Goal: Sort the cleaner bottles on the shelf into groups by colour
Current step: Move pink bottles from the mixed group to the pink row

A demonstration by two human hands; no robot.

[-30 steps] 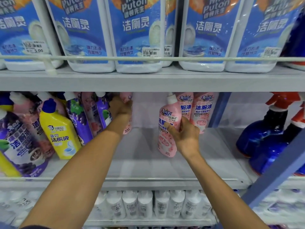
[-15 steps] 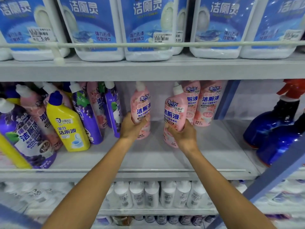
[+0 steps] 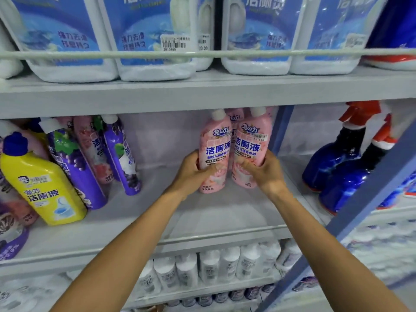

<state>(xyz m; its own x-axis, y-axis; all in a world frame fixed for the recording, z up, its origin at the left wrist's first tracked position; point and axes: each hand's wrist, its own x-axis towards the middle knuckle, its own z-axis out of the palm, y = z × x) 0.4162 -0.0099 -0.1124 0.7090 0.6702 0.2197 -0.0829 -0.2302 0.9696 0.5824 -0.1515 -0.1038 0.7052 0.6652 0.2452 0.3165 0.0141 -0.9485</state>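
Clamping the left hand [image 3: 191,174] round the left pink bottle [image 3: 216,140] and the right hand [image 3: 266,174] round the right pink bottle [image 3: 252,143], both upright, touching side by side on the shelf [image 3: 225,212], in front of a third pink bottle [image 3: 235,118], purple bottles [image 3: 120,154] well apart leftward.

A rear pink bottle [image 3: 236,118] is mostly hidden behind the front pink bottles [image 3: 215,152]. The white jugs [image 3: 155,41] are cut off at the top. The small white bottles [image 3: 209,264] lowest in view are blurred, their labels unreadable.
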